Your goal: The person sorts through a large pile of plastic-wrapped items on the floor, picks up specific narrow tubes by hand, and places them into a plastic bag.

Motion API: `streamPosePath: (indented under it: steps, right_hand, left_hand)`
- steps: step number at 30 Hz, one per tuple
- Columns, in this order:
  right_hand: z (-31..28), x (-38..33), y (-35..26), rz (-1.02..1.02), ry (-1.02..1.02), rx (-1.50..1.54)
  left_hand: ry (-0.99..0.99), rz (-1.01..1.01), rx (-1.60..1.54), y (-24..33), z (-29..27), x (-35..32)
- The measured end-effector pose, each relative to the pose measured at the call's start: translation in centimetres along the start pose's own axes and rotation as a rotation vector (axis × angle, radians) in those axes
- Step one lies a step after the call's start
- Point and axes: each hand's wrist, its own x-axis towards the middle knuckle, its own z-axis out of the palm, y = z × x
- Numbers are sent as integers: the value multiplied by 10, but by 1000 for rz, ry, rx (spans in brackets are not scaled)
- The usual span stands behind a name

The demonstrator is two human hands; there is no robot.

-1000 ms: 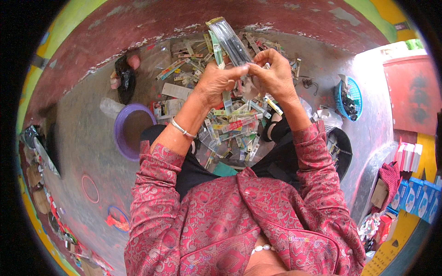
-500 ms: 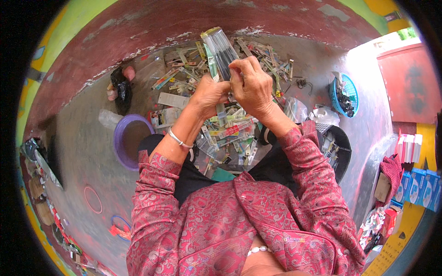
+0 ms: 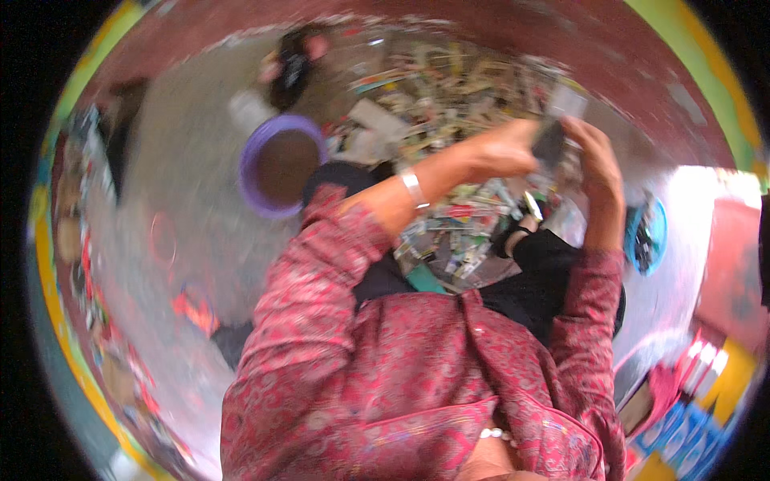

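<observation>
Between my two hands is a long clear plastic packet (image 3: 550, 146) with a dark filling, blurred by motion; its pale see-through end (image 3: 568, 100) points away from me. My left hand (image 3: 505, 151), with a silver bangle on the wrist, is closed around the packet's left side. At the packet's right side, my right hand (image 3: 597, 160) grips it with bent fingers. Below and beyond the hands spreads a heap of small flat clear packets and card strips (image 3: 453, 84) on the floor, between and past my legs.
A purple basin (image 3: 250, 172) stands left of my knee, with a black bag (image 3: 293, 68) beyond it. On the right are a light-blue basket (image 3: 659, 232) with dark pieces inside and several blue boxes (image 3: 686, 437). A dark red wall (image 3: 208, 48) closes off the far side.
The view has swung, so the basin and heap sit farther right in the picture. Both hands have shifted right with the packet, which is now tilted to the right and blurred.
</observation>
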Motion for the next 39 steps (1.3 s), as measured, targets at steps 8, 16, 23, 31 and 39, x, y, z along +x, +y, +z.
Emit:
streamPosePath:
  steps: [8, 16, 23, 31, 39]
  right_hand:
    - [-12, 22, 32, 225, -7, 725]
    - [37, 11, 23, 130, -9, 916]
    - [53, -2, 8, 76, 147, 713]
    - [-17, -14, -13, -357, 657, 495]
    - [30, -5, -7, -908, 671, -683]
  left_hand:
    - [603, -31, -477, -8, 2, 12]
    - [584, 94, -1050, 0, 3, 8]
    - [323, -33, -953, -1, -24, -4]
    - [429, -42, -774, 8, -15, 5]
    - [230, -98, -617, 17, 3, -4]
